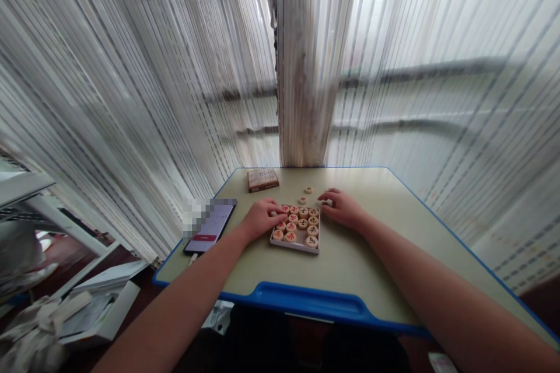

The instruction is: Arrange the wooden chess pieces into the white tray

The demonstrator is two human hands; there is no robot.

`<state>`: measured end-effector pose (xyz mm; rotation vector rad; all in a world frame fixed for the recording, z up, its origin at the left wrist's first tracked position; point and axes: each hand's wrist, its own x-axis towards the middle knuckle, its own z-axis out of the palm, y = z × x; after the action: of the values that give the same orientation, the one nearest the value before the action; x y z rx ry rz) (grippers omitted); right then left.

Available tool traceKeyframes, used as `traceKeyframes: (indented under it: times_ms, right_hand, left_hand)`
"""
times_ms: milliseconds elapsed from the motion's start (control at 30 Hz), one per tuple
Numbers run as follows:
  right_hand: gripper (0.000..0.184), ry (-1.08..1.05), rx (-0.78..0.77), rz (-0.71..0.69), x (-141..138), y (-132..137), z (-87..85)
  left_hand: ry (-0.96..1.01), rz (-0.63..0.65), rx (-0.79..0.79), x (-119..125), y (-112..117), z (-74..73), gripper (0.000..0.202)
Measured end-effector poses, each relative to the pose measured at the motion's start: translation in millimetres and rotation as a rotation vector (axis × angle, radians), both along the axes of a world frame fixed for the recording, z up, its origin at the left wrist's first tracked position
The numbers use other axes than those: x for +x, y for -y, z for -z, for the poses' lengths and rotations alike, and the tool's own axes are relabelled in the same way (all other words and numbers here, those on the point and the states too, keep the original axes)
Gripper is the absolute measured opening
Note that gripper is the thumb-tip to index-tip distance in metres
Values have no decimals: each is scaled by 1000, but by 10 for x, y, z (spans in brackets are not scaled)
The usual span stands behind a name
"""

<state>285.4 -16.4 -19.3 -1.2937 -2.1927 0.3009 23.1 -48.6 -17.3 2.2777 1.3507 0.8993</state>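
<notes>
A shallow white box tray [295, 246] lies on the table, holding several round xiangqi pieces with red and black characters, some stacked on others. A bare patch of its floor shows toward the front. My left hand [262, 218] rests at the tray's left edge, fingers stretched over the red pieces there; its fingertips appear to touch them. Just off the tray's right side is my right hand [343, 208], fingers apart and curved low over the table. Two loose pieces, one xiangqi piece [308, 190] and a nearer xiangqi piece [303, 200], lie behind the tray.
A brown printed box lid [263, 179] sits at the back left of the table [376, 280]. A phone [212, 227] with a lit screen lies at the left edge, a cable plug beside it. Blue edging and a blue pen trough [310, 297] run along the front. Striped curtains hang behind.
</notes>
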Motion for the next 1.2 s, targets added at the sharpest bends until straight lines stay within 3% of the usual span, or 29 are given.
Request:
traceKeyframes:
  times_ms: [200, 367, 567, 767, 1000, 1200]
  right_hand:
    - [21, 8, 185, -99, -340, 265, -142]
    - [16, 141, 155, -119, -522, 360, -193]
    - [14, 127, 119, -97, -568, 358, -207]
    - [12, 141, 79, -107, -604, 343, -175]
    - [14, 114, 76, -143, -601, 332, -164]
    - [19, 111, 166, -104, -491, 382, -263]
  left_hand:
    - [3, -13, 45, 0, -4, 1, 20]
    - [31, -26, 46, 7, -4, -19, 16]
    - [77, 40, -28, -57, 7, -32, 17]
    - [13, 40, 29, -70, -11, -31, 13]
    - [-13, 3, 19, -75, 13, -51, 11]
    - [2, -82, 56, -121, -11, -12, 12]
